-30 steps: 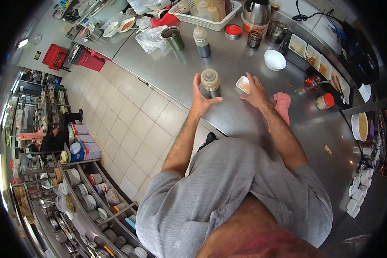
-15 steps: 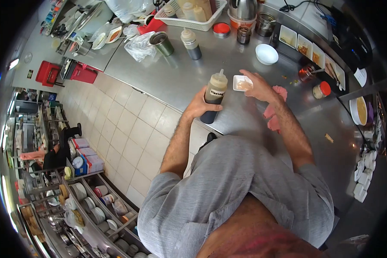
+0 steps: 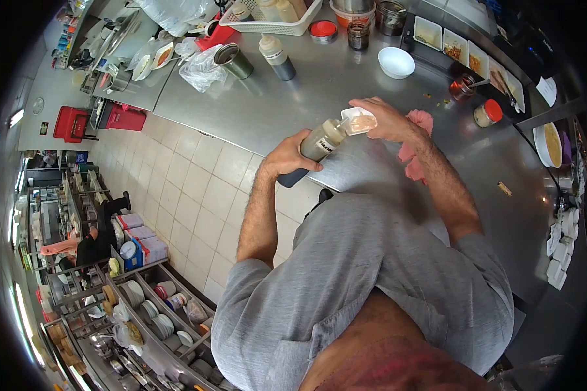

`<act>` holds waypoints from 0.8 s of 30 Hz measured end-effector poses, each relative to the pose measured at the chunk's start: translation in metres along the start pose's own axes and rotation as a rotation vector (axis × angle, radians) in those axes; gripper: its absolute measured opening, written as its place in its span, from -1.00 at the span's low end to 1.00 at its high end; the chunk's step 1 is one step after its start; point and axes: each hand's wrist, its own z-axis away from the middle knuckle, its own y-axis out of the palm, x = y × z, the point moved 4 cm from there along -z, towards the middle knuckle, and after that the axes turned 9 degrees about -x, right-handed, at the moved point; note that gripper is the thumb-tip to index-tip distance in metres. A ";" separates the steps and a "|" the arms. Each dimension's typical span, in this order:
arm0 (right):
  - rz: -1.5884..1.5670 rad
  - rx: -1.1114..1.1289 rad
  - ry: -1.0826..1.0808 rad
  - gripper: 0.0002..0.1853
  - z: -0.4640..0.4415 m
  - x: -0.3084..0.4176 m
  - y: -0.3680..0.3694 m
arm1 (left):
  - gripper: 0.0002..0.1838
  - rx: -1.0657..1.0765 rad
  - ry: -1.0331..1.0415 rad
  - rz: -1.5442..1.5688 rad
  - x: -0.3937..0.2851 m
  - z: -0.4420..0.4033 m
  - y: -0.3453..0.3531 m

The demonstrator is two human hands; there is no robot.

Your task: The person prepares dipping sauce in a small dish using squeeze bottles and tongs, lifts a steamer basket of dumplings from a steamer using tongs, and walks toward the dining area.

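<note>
My left hand (image 3: 288, 156) is wrapped round a labelled squeeze bottle (image 3: 319, 144) with dark liquid in its lower part. The bottle leans to the right, its nozzle at the left rim of a small white dish (image 3: 349, 115). Whether nozzle and rim touch, I cannot tell. My right hand (image 3: 388, 120) grips that dish, which holds some pale pinkish-beige stuff and is tilted. Under my right forearm a pink cloth (image 3: 420, 120) lies crumpled on the steel counter (image 3: 293, 107).
A second squeeze bottle (image 3: 277, 57), a metal cup (image 3: 233, 61) and a white bowl (image 3: 396, 62) stand farther back. To the right are a red-lidded jar (image 3: 488, 115), a jar with a spoon (image 3: 461, 88) and a tray of white containers (image 3: 455, 45). Shelves of dishes (image 3: 150, 313) fill the lower left.
My left hand has tipped the squeeze bottle from near upright toward the right. The nozzle and the small dish have come together, and the dish has tilted. The camera view has shifted slightly.
</note>
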 end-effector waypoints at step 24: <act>-0.031 0.020 -0.017 -0.22 0.009 -0.016 0.022 | -0.28 0.036 -0.086 -0.379 -0.019 0.002 -0.008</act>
